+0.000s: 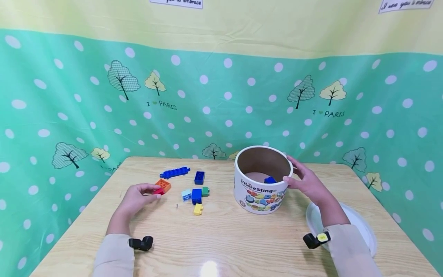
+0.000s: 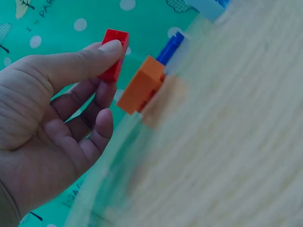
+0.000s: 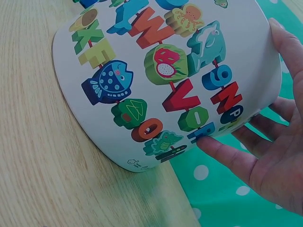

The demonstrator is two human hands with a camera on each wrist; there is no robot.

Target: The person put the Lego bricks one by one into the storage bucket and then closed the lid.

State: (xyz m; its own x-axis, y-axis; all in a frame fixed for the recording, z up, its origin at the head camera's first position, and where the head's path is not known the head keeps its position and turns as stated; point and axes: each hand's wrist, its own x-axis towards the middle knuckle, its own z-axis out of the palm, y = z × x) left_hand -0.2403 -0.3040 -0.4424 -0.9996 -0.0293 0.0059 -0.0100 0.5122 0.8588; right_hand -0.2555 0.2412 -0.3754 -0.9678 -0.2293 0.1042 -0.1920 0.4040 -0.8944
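My left hand (image 1: 138,198) pinches a small red toy brick (image 2: 115,54) between thumb and fingertips. Just beyond it stands an orange brick (image 1: 164,185), which the red one overlaps in the head view. My right hand (image 1: 307,182) rests against the right side of a white round bucket (image 1: 261,198) printed with colourful letters and animals. Its thumb is at the rim, and its spread, fairly straight fingers touch the outer wall (image 3: 161,109). Inside the bucket lies a blue brick (image 1: 270,180), partly hidden by the near wall.
Between the hands lie a blue brick (image 1: 196,196), a light blue one (image 1: 186,195), a green one (image 1: 205,191) and a yellow one (image 1: 198,209). Behind them are a long blue piece (image 1: 174,172) and a dark blue brick (image 1: 199,177). A white lid (image 1: 361,227) lies under the right forearm.
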